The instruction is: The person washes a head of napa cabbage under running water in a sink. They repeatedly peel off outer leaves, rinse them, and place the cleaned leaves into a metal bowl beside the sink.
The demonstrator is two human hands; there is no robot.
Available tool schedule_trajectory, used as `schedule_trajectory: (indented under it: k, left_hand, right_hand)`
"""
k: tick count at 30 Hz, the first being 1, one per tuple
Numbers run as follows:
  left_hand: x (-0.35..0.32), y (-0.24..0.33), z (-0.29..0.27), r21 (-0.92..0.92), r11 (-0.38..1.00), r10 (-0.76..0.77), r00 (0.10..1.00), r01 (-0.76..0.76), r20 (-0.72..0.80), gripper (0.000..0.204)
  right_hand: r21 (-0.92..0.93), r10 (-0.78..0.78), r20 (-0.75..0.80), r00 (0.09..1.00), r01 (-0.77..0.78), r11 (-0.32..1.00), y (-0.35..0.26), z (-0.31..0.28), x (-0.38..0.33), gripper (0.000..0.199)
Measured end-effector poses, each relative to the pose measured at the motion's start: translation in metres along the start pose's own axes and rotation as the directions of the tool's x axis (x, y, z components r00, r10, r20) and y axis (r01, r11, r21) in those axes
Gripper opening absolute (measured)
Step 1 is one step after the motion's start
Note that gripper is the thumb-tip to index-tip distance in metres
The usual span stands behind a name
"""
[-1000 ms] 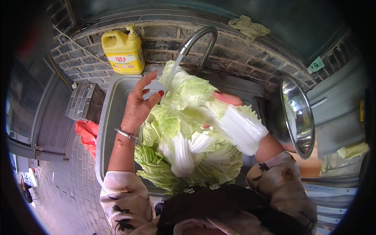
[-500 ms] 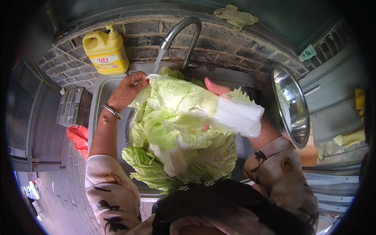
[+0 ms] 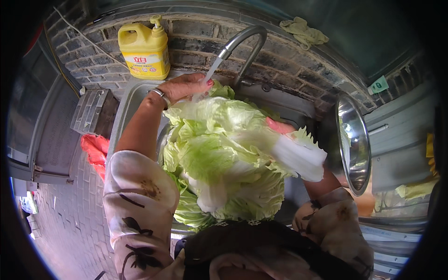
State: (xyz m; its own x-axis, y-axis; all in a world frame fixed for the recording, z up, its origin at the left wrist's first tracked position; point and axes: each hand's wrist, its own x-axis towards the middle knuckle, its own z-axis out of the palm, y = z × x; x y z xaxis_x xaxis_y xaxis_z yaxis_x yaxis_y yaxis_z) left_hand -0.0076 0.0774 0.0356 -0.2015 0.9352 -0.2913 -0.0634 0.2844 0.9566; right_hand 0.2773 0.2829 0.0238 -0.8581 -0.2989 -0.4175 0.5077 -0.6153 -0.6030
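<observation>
A large pale-green napa cabbage leaf (image 3: 219, 121) with a broad white stalk is held over the sink, tilted down toward the right. My right hand (image 3: 280, 126) grips it from beneath near the stalk; most of those fingers are hidden behind the leaf. At the leaf's upper left edge, my left hand (image 3: 186, 87) reaches under the running water with its fingers stretched out, apparently apart from the leaf. Water falls from the curved metal faucet (image 3: 245, 32) past the fingertips. More napa cabbage leaves (image 3: 252, 198) are piled below in the metal sink (image 3: 135, 100).
Behind the sink on the left stands a yellow detergent jug (image 3: 143, 51) with a pump. A steel bowl (image 3: 353, 144) leans on its side at the right, with a leaf piece inside. A cloth (image 3: 304, 31) lies on the ledge above the brick wall. Red plastic (image 3: 95, 151) hangs at the left.
My left hand has come off the leaf's edge and moved right into the water stream. The held leaf has dipped at its stalk end. The whole view has shifted slightly.
</observation>
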Motion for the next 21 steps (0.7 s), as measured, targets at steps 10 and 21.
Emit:
schedule_trajectory:
  k: [10, 21]
  left_hand:
    - [-0.009, -0.029, 0.014, 0.424, 0.890, 0.227, 0.969, -0.168, -0.093, 0.029]
    - [-0.028, -0.017, 0.003, -0.106, 0.994, -0.014, 0.998, 0.019, 0.055, 0.053]
  right_hand:
    - [-0.309, -0.249, -0.216, 0.944, 0.176, 0.935, 0.014, 0.014, -0.009, 0.046]
    - [-0.304, -0.141, -0.242, 0.960, 0.063, 0.950, -0.005, 0.035, -0.016, 0.049]
